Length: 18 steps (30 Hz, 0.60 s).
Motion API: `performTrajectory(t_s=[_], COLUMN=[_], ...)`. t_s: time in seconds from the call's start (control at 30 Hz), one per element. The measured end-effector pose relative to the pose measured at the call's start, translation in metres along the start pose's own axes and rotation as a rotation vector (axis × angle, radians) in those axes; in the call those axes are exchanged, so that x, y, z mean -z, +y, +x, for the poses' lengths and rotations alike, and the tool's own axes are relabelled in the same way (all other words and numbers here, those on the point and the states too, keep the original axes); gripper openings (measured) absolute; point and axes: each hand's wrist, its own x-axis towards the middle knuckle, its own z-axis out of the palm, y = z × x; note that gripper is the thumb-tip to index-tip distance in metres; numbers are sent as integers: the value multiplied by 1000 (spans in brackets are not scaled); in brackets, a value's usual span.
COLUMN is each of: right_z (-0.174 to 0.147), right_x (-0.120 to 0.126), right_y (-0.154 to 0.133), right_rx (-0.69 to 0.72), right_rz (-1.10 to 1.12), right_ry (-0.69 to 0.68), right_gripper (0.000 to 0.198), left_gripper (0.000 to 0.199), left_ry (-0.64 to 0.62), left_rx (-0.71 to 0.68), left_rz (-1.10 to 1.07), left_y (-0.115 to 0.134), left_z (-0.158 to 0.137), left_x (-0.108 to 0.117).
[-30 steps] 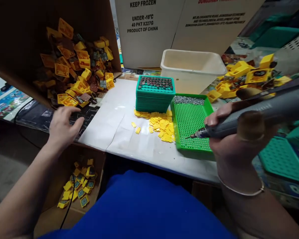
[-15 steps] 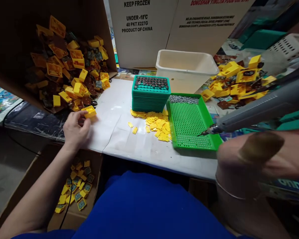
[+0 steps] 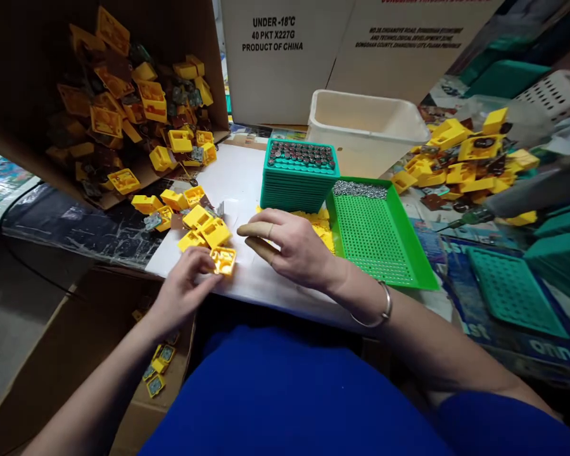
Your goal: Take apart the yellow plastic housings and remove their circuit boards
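One yellow casing (image 3: 225, 261), left hand (image 3: 186, 286) gripping it; carton (image 3: 285, 82) behind (“UNDER -18°C”)

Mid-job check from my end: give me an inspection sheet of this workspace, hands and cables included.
Surface: white covering; dark sheeting at left.
Job's things: loose yellow housings heaped on it; perforated green tray holding small metal pieces.
Clutter: yellow tabs, partly hidden; mixed yellow parts at right.
Hands: left hand grips an open housing; right hand, fingers extended, nothing seen in it.
Cables: black cable at left.
Surroundings: white carton behind; blurred grey driver at right.
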Motion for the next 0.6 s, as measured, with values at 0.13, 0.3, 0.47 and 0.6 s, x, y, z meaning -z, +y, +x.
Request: performTrajectory(t_s=[0.13, 0.3, 0.47, 0.6], right_z=[9, 10, 11, 17], right_x=[-6, -3, -9, -17], right_y=[10, 12, 17, 23], right_rx=[-123, -205, -285, -386], right_rz=[128, 186, 280, 419], right_ry=[31, 57, 69, 122], right_gripper=[18, 16, 15, 15], left_gripper=[28, 15, 40, 40], left_ry=[-63, 60, 101, 63], left_rx=[192, 7, 167, -17], left_rz=[-382, -426, -283, -313], left_y=[24, 73, 85, 101], left_z=[46, 96, 127, 130], left_x=[41, 80, 88, 98])
